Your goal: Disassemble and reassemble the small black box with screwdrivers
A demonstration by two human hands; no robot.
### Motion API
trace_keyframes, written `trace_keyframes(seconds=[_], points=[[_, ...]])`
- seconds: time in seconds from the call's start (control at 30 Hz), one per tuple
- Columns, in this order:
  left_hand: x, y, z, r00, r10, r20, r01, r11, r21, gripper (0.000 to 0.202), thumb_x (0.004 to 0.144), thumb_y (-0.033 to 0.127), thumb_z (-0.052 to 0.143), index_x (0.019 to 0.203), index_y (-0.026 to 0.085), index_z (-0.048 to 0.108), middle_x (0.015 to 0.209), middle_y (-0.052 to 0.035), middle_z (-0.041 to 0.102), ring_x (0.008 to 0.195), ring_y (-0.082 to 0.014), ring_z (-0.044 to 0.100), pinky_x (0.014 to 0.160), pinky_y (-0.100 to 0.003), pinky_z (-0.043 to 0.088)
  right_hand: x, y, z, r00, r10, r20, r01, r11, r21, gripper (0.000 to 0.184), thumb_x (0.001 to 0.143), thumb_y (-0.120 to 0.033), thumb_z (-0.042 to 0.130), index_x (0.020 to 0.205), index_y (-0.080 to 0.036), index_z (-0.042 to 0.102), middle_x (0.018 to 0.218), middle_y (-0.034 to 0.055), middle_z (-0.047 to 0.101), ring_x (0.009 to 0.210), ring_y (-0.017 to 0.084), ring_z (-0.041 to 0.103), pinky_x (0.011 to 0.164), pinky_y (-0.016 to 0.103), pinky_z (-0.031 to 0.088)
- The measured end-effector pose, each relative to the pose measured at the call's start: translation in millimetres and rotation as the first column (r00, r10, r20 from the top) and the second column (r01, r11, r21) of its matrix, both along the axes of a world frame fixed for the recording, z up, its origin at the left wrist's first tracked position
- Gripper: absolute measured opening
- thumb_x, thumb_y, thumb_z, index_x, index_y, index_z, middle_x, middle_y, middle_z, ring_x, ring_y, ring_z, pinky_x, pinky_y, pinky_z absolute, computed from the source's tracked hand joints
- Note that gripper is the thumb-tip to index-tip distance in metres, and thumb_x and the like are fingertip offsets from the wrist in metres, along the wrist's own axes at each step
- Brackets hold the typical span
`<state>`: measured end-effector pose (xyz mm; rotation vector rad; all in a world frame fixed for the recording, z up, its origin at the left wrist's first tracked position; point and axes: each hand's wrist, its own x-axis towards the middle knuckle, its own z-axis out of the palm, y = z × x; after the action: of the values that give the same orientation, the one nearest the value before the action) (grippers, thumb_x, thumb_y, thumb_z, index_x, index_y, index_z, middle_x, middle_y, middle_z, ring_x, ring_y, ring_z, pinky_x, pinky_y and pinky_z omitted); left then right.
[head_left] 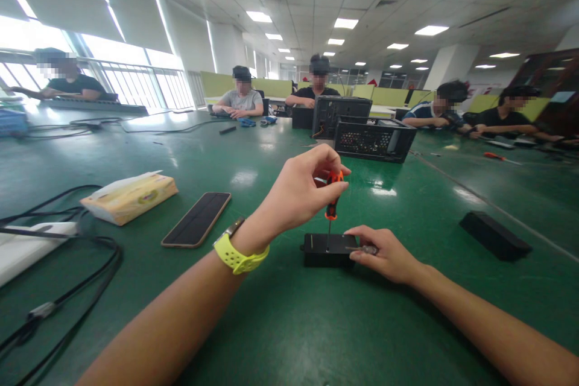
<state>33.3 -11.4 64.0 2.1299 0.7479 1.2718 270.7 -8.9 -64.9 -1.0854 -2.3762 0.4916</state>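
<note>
One small black box point(326, 249), flat on the green table point(280, 325), directly below the grip. One orange-and-black screwdriver point(333, 199) upright above it, tip down on the box's top. Pinched at the handle's upper end between thumb and fingertips of the left hand point(297, 193), the fingers curled tight around it; a yellow watch band point(238, 258) on that wrist. Right of the grip and lower, the right hand point(384, 253), fingers together and laid on the box's right end, with a small silvery part under the fingertips; cannot tell whether the thumb clamps the box from below.

A second black box point(494, 235) well off to the right of the grip, apart from both hands. Left of the grip, one smartphone point(196, 219) lying face up, then one tissue pack point(129, 196) farther left, then black cables point(67, 289) and a white power strip point(27, 250) at the table's edge. Beyond the grip, two open computer cases point(374, 140), one behind the other. Far right, a second orange-handled screwdriver point(496, 157) lying on the table. Five other people seated round the far side. Nothing between the hands and the box.
</note>
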Motion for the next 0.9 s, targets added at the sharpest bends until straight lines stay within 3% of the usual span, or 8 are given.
trace_keyframes(seconds=[0.2,0.4,0.67,0.9], points=[[0.7,-0.7,1.2,1.0,0.021,-0.017,-0.022,1.0,-0.013,0.019,0.075,0.011,0.057,0.092,0.016,0.053,0.103,-0.0055,0.067,0.084,-0.013,0.065,0.078,-0.026,0.055,-0.1,-0.4,-0.1,1.0,0.003,0.002,-0.003,1.0,0.002,0.038,0.087,-0.048,0.057,0.112,-0.02,0.06,0.069,-0.002,0.06,0.059,0.013,0.052,0.057,0.023,0.036],[1.4,-1.3,1.1,0.999,0.024,-0.031,-0.025,0.998,-0.056,0.022,0.073,0.01,0.054,0.093,0.014,0.059,0.087,-0.003,0.064,0.076,-0.0128,0.064,0.065,-0.022,0.054,0.1,-0.1,-1.1,1.0,0.003,-0.004,-0.003,1.0,0.005,0.037,0.087,-0.046,0.058,0.113,-0.02,0.06,0.069,-0.0024,0.059,0.059,0.013,0.051,0.058,0.023,0.036],[1.4,0.3,0.6,1.0,-0.005,-0.031,0.004,0.998,-0.056,0.022,0.075,0.009,0.052,0.095,0.014,0.062,0.097,-0.0055,0.067,0.085,-0.0139,0.064,0.076,-0.027,0.054,0.8,-1.0,-0.2,1.0,0.008,-0.01,-0.008,1.0,-0.016,0.037,0.087,-0.047,0.058,0.113,-0.02,0.059,0.072,-0.0015,0.061,0.061,0.013,0.053,0.059,0.024,0.036],[4.3,-2.3,0.7,1.0,-0.02,0.022,0.021,0.999,-0.047,0.017,0.074,0.01,0.056,0.09,0.014,0.057,0.095,-0.0051,0.068,0.081,-0.0123,0.064,0.075,-0.026,0.054,0.6,-0.2,-1.3,1.0,0.004,-0.007,-0.004,1.0,-0.008,0.038,0.087,-0.046,0.058,0.113,-0.02,0.06,0.069,-0.0021,0.059,0.059,0.013,0.051,0.058,0.023,0.036]])
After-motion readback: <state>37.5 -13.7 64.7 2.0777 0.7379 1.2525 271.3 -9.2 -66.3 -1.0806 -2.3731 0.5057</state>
